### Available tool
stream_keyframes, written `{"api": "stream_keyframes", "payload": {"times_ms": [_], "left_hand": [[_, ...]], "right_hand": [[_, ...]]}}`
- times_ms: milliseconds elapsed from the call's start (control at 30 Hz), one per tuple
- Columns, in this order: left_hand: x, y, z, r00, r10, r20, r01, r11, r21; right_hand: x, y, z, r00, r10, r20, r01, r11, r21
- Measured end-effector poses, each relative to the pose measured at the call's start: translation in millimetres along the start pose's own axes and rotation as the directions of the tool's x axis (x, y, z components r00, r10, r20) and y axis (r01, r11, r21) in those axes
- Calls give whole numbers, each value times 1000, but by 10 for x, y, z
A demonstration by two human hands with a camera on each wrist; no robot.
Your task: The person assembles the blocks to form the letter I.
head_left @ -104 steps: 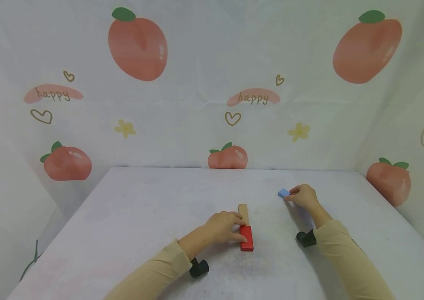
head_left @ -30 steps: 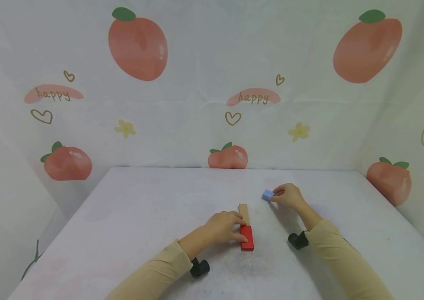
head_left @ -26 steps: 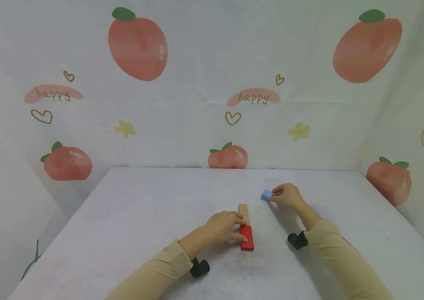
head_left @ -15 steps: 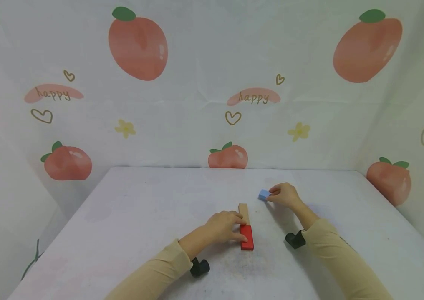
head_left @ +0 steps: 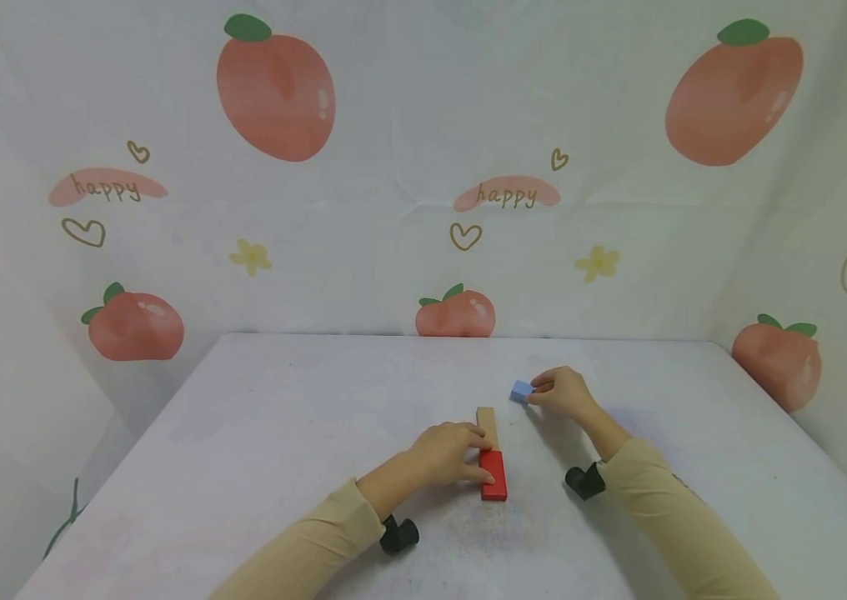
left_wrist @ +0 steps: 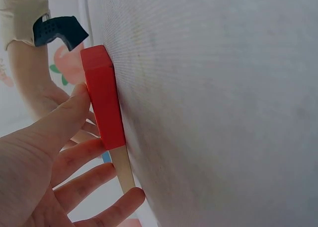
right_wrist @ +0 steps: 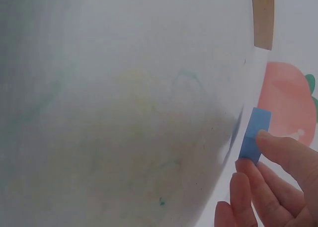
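A red block (head_left: 493, 476) and a plain wooden block (head_left: 487, 427) lie end to end on the table. My left hand (head_left: 444, 454) rests on them, its thumb touching the red block and its extended fingers near the joint and along the wooden block. My right hand (head_left: 564, 392) pinches a small blue block (head_left: 521, 392) between thumb and fingers, beyond the wooden block's far end and to its right. In the right wrist view the blue block (right_wrist: 255, 134) appears lifted off the table, apart from its shadow.
A white cloth covers the table (head_left: 303, 400). Behind it hangs a white backdrop (head_left: 393, 125) printed with peaches, hearts and flowers. Black wrist devices (head_left: 398, 535) sit under both beige sleeves (head_left: 303, 542).
My right hand has carried the blue block leftward, closer to the far end of the wooden block. My left hand and the two blocks under it have stayed put.
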State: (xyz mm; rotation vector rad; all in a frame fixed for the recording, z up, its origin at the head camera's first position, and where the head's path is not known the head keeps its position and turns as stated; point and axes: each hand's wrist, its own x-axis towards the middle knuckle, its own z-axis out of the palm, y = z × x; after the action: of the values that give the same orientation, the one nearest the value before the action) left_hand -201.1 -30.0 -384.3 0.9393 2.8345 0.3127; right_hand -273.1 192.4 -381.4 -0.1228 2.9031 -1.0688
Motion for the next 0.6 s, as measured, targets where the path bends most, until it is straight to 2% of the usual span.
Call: {"api": "stream_keyframes", "payload": {"times_ms": [600], "left_hand": [[0,-7,5,1000,12,-18,-12,1000,11]], "right_hand": [[40,-64,100,1000,-16,18,16,1000,-2]]}}
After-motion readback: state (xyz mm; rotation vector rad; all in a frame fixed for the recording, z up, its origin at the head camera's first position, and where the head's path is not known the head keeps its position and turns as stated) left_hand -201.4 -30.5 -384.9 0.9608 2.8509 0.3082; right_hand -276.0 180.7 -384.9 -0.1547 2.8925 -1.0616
